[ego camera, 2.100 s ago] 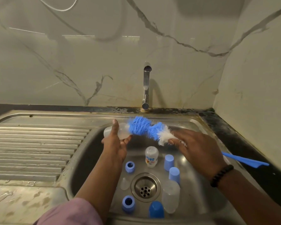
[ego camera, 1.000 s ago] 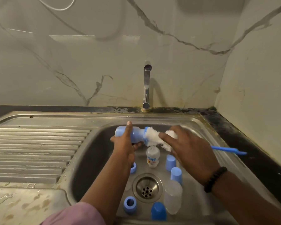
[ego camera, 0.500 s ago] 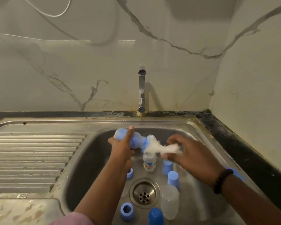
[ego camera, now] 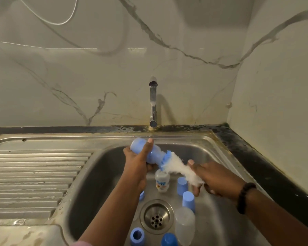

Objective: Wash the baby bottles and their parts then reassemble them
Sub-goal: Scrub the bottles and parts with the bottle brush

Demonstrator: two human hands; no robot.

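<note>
My left hand [ego camera: 137,162] grips a clear baby bottle [ego camera: 146,151] on its side above the sink basin, base to the left. The blue and white bottle brush [ego camera: 176,167] is pushed into its mouth, so the bottle looks blue inside. My right hand [ego camera: 213,180] holds the brush at its white bristles. On the basin floor stand a small printed bottle [ego camera: 161,181], two blue caps [ego camera: 182,185] [ego camera: 188,201], a blue ring [ego camera: 137,236], another blue cap [ego camera: 169,239] and a clear bottle [ego camera: 185,226].
The steel sink [ego camera: 100,167] has its drain [ego camera: 156,216] in the middle and a ribbed draining board [ego camera: 32,176] to the left. A tap [ego camera: 153,105] stands behind, with no water seen running. A black counter edge [ego camera: 256,157] runs along the right wall.
The brush has gone deep into the bottle; only its white end sticks out. My right hand has turned and dropped lower, and the brush's handle has gone out of sight. The camera tilted up slightly.
</note>
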